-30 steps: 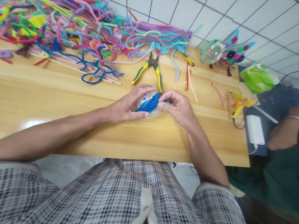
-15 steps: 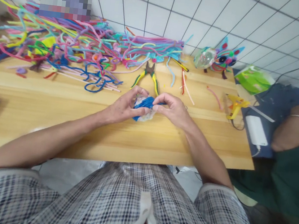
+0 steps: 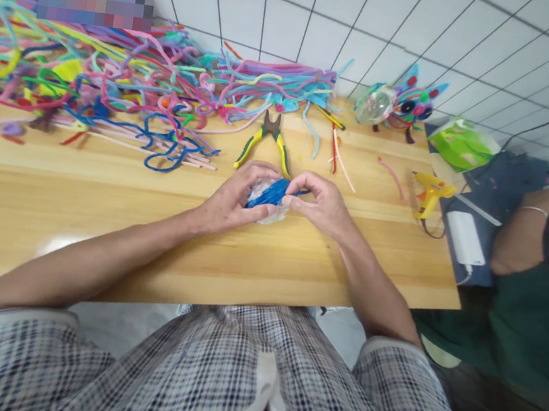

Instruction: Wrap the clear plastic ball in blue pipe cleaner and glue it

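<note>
White tiles (image 3: 288, 14) line the wall behind a pale wooden worktop (image 3: 165, 202), where yellow-and-green pliers (image 3: 283, 155) lie with their handles spread. Just on the near side of the pliers is a clear, crinkled piece (image 3: 279, 218) with blue strands (image 3: 268, 193) across it. Its end toward the left is cupped by the left hand (image 3: 225, 203), the grip curved around it with the thumb along the near side. The right hand (image 3: 323, 203) has its grip pressed together at the thumb and forefinger, pinching the blue strands at their right end. Left of the pliers sprawls a tangled heap of fuzzy stems (image 3: 124, 80) in many colours, with a looped blue stem (image 3: 162, 164) at its near edge. Right of the pliers lie a red stem (image 3: 334, 149) and, farther off, a yellow glue gun (image 3: 431, 193). Well beyond that, also to the pliers' right, another person's forearm (image 3: 520, 239) wears a pale bangle (image 3: 535, 209).
</note>
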Tool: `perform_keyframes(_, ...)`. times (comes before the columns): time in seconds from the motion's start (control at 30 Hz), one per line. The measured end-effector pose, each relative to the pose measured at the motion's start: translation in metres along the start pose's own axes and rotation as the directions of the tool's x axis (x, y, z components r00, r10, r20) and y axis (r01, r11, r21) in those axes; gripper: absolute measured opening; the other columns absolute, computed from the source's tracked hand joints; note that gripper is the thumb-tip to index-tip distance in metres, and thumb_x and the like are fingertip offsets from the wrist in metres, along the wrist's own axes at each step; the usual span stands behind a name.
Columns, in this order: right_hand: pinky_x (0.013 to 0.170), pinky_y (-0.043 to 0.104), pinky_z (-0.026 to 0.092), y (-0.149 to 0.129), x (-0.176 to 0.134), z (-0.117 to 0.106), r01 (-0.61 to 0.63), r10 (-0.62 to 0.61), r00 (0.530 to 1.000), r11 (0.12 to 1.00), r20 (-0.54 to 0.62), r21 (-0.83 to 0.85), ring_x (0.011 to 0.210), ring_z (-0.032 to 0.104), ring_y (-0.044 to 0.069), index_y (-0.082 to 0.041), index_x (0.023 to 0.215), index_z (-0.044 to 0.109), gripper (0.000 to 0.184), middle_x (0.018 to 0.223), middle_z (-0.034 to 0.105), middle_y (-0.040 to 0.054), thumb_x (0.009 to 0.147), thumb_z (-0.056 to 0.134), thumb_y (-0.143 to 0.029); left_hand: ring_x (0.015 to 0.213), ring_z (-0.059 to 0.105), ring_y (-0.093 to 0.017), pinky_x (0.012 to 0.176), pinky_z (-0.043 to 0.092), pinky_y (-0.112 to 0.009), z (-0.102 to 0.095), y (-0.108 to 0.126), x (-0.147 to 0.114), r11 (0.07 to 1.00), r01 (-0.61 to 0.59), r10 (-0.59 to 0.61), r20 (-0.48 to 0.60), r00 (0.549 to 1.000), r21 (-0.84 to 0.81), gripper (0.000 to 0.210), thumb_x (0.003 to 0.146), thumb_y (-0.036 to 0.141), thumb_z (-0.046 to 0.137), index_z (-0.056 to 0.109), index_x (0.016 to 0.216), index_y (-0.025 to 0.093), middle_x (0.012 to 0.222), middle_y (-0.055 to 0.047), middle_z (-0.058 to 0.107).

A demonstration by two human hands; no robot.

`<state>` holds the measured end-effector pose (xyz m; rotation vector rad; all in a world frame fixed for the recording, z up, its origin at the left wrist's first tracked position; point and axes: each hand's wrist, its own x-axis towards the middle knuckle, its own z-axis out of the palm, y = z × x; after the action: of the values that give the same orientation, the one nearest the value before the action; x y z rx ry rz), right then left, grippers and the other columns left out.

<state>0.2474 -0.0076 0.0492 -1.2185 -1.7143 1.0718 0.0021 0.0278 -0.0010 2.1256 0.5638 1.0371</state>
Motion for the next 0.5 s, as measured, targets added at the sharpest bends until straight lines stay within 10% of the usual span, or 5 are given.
perform_keyframes(0.23,0.096,0.037,0.057,0.008,-0.004,0.008,-0.004,0.004,0.999,1.0,-0.047,-0.006,0.096,0.07,0.02,-0.024,0.09,0.071,0.024,0.097,0.074,0.001,0.083,0.085,-0.041,0.143,0.064,-0.03,0.122,0.054,-0.05,-0.003,0.0,-0.005,0.999,-0.035,0.036,0.031,0.999,-0.015,0.052,0.108,0.054,0.073,0.06,0.15,0.026,0.148,-0.016,0.067)
perform_keyframes(0.5,0.116,0.048,0.054,0.026,-0.009,0.019,-0.078,0.08,0.997,0.987,-0.01,0.143,0.135,0.071,0.03,-0.03,0.13,0.065,0.054,0.142,0.076,0.0084,0.088,0.085,-0.056,0.152,0.062,-0.029,0.13,0.049,-0.051,-0.003,-0.002,-0.006,0.987,-0.02,0.005,-0.095,0.995,-0.158,0.042,0.111,0.048,0.071,0.068,0.147,0.029,0.156,-0.013,0.069)
